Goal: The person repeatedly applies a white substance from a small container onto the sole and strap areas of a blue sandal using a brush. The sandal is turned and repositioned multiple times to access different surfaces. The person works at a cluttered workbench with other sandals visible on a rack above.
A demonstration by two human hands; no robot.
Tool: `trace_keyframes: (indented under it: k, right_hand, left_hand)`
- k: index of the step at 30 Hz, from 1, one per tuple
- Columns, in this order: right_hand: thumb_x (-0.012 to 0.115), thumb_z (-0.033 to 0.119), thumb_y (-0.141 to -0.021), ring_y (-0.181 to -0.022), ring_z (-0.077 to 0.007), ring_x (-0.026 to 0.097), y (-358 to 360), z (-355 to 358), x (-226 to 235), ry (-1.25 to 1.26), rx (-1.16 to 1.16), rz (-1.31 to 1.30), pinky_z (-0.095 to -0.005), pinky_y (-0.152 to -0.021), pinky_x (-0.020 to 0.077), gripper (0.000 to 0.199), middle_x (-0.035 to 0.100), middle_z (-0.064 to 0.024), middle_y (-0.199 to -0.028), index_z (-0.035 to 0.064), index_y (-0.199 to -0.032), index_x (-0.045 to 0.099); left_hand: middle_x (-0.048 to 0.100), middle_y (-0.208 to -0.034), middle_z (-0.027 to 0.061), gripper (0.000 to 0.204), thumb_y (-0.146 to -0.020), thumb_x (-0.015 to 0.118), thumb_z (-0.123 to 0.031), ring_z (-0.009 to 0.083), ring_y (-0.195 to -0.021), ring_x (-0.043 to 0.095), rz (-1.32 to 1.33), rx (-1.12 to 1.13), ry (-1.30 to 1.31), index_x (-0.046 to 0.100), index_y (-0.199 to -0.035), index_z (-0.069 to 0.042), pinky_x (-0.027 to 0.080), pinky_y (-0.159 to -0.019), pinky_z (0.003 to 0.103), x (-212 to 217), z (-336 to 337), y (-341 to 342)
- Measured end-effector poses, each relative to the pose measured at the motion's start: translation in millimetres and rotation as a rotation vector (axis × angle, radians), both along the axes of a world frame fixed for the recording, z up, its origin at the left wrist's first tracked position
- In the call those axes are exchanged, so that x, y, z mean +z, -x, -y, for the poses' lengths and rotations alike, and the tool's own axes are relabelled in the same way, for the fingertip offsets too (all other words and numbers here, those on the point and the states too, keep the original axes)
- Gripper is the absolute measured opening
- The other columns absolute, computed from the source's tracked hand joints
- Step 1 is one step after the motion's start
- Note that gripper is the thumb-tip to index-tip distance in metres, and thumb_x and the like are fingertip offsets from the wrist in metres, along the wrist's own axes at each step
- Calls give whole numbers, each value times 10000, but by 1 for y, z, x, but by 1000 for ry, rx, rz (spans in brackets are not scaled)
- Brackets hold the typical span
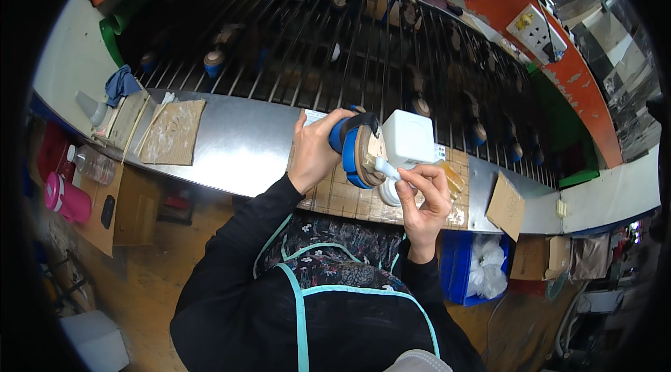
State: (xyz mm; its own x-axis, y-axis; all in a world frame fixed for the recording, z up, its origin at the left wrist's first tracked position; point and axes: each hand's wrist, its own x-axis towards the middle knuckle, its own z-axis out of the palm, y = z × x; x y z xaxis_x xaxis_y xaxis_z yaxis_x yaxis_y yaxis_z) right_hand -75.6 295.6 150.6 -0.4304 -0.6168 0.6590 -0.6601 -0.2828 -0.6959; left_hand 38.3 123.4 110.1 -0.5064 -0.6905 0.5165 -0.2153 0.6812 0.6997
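Note:
My left hand [316,150] grips a shoe upper on a last [358,155], with blue sides, a black strap and a tan underside turned toward my right hand. Pinched between the fingers of my right hand [428,206] is a pale applicator brush [388,169]. Its tip meets or nearly meets the underside; exact contact is hard to make out. Just behind the brush stands a white square-sided plastic container [409,136]. Below the brush a round white lid or cup [389,194] is partly covered by my right hand. Everything sits over a tape-covered cardboard mat [328,194].
Beyond the metal bench [231,138], a rack of metal rods [279,37] carries several shoes on lasts [214,61]. A stained cardboard piece [173,133] lies left, another [504,206] right. A blue crate [456,271] with plastic bags stands below right, a pink bottle [68,197] far left.

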Motion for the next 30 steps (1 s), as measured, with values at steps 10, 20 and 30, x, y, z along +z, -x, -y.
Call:
trace_keyframes:
  k: [10, 20, 30]
  right_hand:
    - [740, -7, -792, -711, -101, 541, 15, 21, 18, 23, 111, -34, -227, -602, 440, 209, 587, -55, -910, 27, -998, 741]
    - [744, 37, -802, -732, -109, 546, 25, 26, 13, -40, 193, 32, -229, -622, 440, 178, 597, -51, -878, 21, -980, 746]
    - [741, 22, -798, -743, -107, 554, 33, 18, -2, -74, 209, 88, -228, -622, 438, 181, 608, -54, -887, 21, -979, 747]
  left_hand:
    - [714, -879, 165, 665, -504, 898, -124, 340, -831, 695, 95, -249, -113, 633, -1108, -41, 541, -774, 385, -16, 4, -6]
    - [679, -1114, 140, 814, -466, 931, -137, 276, -1047, 648, 140, -618, -687, 590, -1193, -4, 493, -946, 343, -22, -6, -12]
    - [696, -1071, 104, 729, -488, 929, -34, 204, -1035, 643, 247, -828, -1026, 633, -1154, -21, 503, -932, 328, -2, -22, -19]
